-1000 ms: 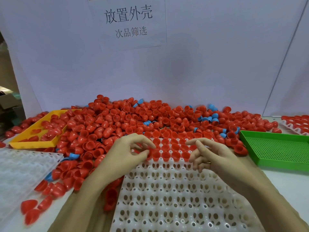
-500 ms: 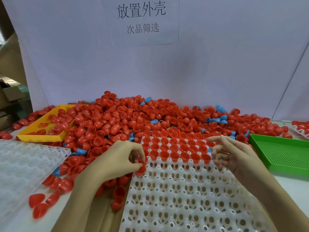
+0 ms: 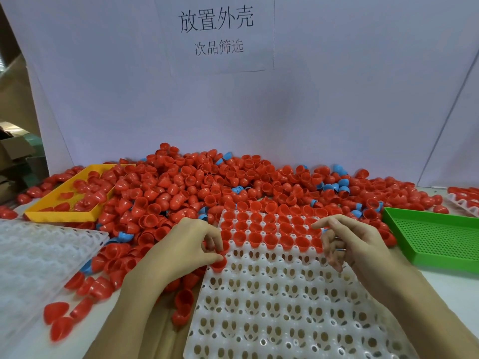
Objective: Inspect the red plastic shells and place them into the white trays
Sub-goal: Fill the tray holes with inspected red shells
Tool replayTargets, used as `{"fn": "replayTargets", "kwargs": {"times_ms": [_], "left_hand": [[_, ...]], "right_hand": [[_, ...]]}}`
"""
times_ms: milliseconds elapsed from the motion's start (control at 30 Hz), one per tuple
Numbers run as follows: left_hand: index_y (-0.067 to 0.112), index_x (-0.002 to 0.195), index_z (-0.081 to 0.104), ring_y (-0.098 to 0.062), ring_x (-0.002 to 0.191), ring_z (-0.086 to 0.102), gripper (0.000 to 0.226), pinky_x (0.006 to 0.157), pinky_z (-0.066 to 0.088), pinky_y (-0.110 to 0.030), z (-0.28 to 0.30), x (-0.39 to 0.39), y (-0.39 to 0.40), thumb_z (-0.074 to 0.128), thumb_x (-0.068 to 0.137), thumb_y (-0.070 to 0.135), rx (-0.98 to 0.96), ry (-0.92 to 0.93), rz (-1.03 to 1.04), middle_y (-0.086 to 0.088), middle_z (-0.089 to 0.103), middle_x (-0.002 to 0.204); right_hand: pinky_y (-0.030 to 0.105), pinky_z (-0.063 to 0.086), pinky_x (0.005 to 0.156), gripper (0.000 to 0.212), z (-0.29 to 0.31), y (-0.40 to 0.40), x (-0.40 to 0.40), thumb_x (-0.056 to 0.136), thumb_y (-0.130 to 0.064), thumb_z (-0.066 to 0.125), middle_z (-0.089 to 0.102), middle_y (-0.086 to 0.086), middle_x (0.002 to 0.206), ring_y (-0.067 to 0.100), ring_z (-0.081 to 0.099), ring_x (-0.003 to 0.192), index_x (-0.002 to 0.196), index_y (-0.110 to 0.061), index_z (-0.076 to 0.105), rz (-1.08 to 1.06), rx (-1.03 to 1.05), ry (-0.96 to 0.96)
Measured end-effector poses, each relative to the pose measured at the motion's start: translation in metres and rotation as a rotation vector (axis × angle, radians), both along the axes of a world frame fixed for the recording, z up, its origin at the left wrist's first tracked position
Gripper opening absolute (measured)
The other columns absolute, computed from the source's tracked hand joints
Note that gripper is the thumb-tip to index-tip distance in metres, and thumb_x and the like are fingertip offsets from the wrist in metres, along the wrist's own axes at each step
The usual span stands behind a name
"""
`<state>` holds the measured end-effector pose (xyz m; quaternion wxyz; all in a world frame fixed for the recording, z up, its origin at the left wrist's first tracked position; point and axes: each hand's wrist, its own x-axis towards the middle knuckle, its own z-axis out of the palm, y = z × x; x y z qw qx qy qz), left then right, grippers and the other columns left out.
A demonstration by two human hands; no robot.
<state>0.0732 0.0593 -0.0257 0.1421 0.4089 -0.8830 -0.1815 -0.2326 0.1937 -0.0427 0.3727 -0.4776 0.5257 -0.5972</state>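
A white tray [image 3: 285,307] with rows of egg-shaped pockets lies in front of me. Its far three rows hold red shells [image 3: 267,229], open side up. Behind and to the left spreads a big pile of loose red shells [image 3: 181,187]. My left hand [image 3: 189,244] pinches one red shell [image 3: 219,263] at the tray's left edge, just below the filled rows. My right hand [image 3: 355,244] hovers over the right end of the filled rows with loosely curled fingers, its index finger pointing left. I see nothing held in it.
A yellow tray [image 3: 64,216] with a few shells sits at the back left, and a green perforated tray [image 3: 440,242] sits on the right. Another pocketed tray [image 3: 39,255] lies at the left. A few blue shells [image 3: 334,187] are mixed into the pile. A white backboard with a sign [image 3: 217,32] closes the far side.
My left hand came down and left from the filled rows to the tray's left edge with a red shell. My right hand shifted to the right end of the rows.
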Motion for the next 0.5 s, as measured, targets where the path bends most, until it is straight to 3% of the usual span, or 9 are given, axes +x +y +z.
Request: {"fn": "replayTargets", "kwargs": {"times_ms": [167,267,400,500], "left_hand": [[0.04,0.092,0.078,0.003,0.079,0.07,0.015,0.076,0.061,-0.024,0.0,0.008,-0.005,0.088,0.081,0.038,0.06,0.058,-0.012,0.018,0.073,0.089],[0.039,0.087,0.08,0.002,0.078,0.07,0.004,0.073,0.057,-0.02,0.003,0.012,-0.011,0.082,0.087,0.042,0.011,0.179,0.039,0.019,0.075,0.083],[0.034,0.086,0.079,0.002,0.078,0.068,0.015,0.074,0.051,-0.015,-0.006,0.011,-0.02,0.072,0.097,0.027,-0.101,0.298,0.14,0.022,0.072,0.076],[0.024,0.103,0.08,-0.001,0.087,0.067,0.015,0.078,0.05,-0.01,-0.016,0.004,-0.028,0.071,0.097,0.014,-0.211,0.366,0.215,0.015,0.072,0.096]], "right_hand": [[0.027,0.048,0.044,0.035,-0.001,0.0,-0.003,0.099,-0.036,0.056,0.061,0.019,0.072,0.025,0.056,0.053,0.103,-0.008,0.077,-0.006,-0.006,-0.011],[0.028,0.047,0.044,0.036,0.0,0.0,-0.004,0.099,-0.037,0.056,0.061,0.018,0.072,0.025,0.056,0.053,0.102,-0.008,0.077,-0.009,-0.017,-0.02],[0.028,0.047,0.044,0.035,0.002,0.0,-0.004,0.1,-0.036,0.056,0.062,0.017,0.071,0.024,0.057,0.053,0.101,-0.008,0.077,-0.002,-0.022,-0.032],[0.028,0.047,0.044,0.035,0.003,0.001,-0.002,0.1,-0.035,0.056,0.062,0.017,0.071,0.024,0.057,0.053,0.1,-0.008,0.077,-0.001,-0.026,-0.039]]}}
